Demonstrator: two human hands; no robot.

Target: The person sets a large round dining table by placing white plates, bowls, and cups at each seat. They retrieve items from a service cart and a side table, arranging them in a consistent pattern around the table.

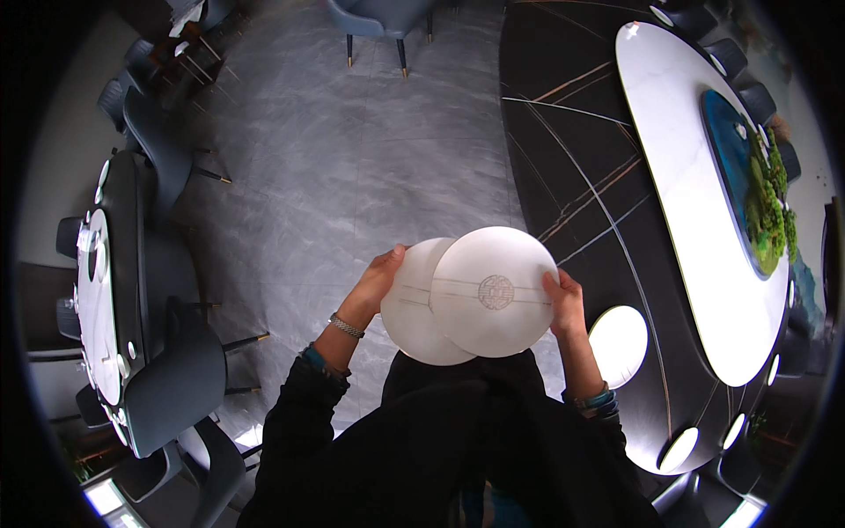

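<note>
Two round white plates overlap in front of my body, above the grey floor. My left hand grips the rim of the left plate, thumb on top. Over its right part lies the right plate, which bears a round brown emblem and thin lines across its face. My right hand pinches this upper plate at its right rim, with the thumb on its face. Beyond my right wrist, another white plate rests on the black table. The fingers beneath both held plates are hidden.
On my right stands a large black table with gold and white veins. Its white oval centre carries a blue pond display with green moss. At left are a set dining table and dark chairs. A blue-grey chair stands ahead.
</note>
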